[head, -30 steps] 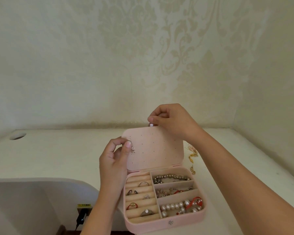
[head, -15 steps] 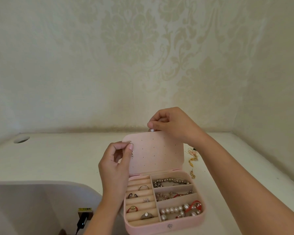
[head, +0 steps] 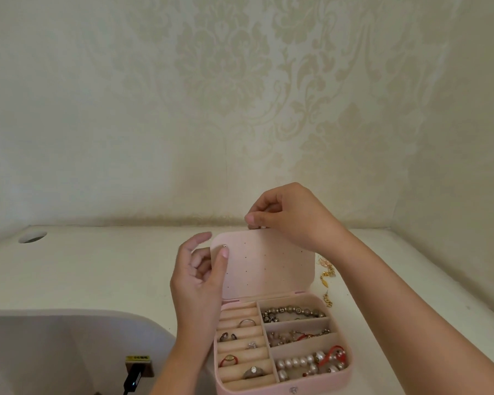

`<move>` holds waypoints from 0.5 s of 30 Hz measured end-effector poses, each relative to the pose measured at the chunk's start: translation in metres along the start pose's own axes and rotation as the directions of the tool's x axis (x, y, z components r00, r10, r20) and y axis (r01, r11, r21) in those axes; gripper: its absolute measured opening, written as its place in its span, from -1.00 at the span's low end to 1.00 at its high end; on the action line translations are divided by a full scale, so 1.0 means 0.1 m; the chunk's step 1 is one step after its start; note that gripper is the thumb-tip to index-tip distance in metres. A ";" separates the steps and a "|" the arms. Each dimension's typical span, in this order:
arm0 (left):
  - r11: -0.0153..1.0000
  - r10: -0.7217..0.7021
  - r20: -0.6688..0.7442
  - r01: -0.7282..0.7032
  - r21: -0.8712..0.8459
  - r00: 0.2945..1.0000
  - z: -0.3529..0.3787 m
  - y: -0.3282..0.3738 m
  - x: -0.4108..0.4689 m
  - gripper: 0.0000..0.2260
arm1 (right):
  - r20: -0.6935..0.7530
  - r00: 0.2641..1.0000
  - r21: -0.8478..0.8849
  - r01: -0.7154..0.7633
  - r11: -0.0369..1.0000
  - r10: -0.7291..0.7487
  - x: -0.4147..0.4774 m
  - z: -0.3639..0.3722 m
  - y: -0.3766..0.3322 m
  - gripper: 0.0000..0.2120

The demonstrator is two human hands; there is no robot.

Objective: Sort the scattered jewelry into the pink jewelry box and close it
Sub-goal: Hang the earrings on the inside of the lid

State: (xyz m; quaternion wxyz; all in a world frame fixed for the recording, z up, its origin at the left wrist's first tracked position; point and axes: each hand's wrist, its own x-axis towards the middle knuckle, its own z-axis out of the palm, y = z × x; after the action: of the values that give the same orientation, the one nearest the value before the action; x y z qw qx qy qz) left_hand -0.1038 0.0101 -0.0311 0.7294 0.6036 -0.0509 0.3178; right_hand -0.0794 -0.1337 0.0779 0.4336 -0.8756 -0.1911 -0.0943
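The pink jewelry box (head: 285, 387) stands open at the table's front, its lid (head: 271, 266) upright with a dotted earring panel. Rings fill the left slots; bead and pearl bracelets (head: 311, 363) lie in the right compartments. My left hand (head: 197, 280) is at the lid's left edge, thumb pressing on the panel just below a small earring (head: 225, 246), the other fingers spread loosely. My right hand (head: 291, 218) pinches the lid's top edge; a small white bit shows under its fingertips. Loose gold jewelry (head: 325, 277) lies on the table right of the box.
The white table (head: 111, 269) meets patterned walls behind and to the right. A round cable hole (head: 32, 236) is at the far left. A pale curved surface (head: 69, 346) and a black plug with a yellow label (head: 136, 372) sit at lower left.
My left index finger has lifted away from the thumb, and the earring it pinched now sits on the lid panel. My right hand still holds the lid's top edge.
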 end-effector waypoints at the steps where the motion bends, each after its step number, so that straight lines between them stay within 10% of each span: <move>1: 1.000 0.008 0.015 -0.008 0.013 1.000 0.00 0.01 -0.01 -0.84 | 0.013 1.000 0.005 0.007 1.000 -0.007 -0.01 0.01 -0.02 -0.93; 7: 0.994 0.058 0.072 -0.065 0.086 0.996 -0.05 -0.02 -0.03 -0.87 | 0.218 0.964 -0.100 -0.136 0.986 0.155 0.21 0.09 -0.13 -0.88; 15: 0.998 0.045 0.054 -0.042 -0.046 0.998 -0.11 -0.04 -0.05 -0.76 | 0.529 0.693 -0.233 -0.435 0.869 0.489 0.45 0.26 -0.29 -0.84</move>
State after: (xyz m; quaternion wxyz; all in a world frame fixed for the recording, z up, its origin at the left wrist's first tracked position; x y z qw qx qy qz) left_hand -0.1092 0.0176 -0.0402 0.7339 0.5945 -0.0912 0.3156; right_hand -0.0504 -0.0856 0.0982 0.3256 -0.9005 -0.0813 0.2767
